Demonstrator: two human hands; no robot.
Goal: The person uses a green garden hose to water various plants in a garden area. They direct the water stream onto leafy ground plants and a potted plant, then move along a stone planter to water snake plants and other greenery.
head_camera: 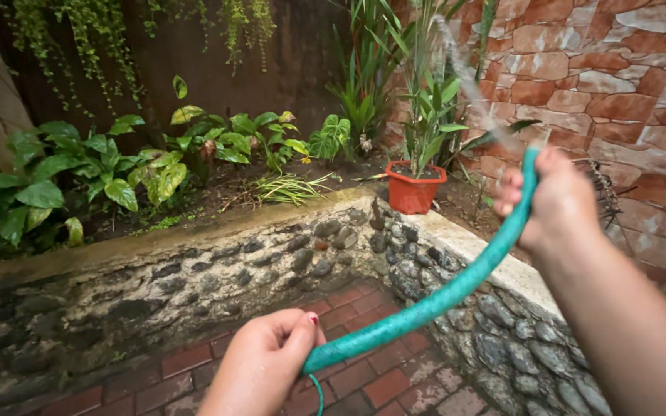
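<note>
A green garden hose (433,302) runs from the bottom centre up to the right. My left hand (264,362) grips it low down, near the brick floor. Higher up at the right, my right hand (553,200) holds the hose's end, thumb near the tip. A thin stream of water (464,69) arcs from the tip up and to the left, over a tall leafy plant in an orange pot (414,190) standing in the raised bed.
A raised garden bed with a pebble-faced retaining wall (217,270) wraps around a corner. Broad-leaved green plants (79,169) fill the bed at left. A stone-clad wall (618,85) rises at right. Red brick paving (364,377) lies below.
</note>
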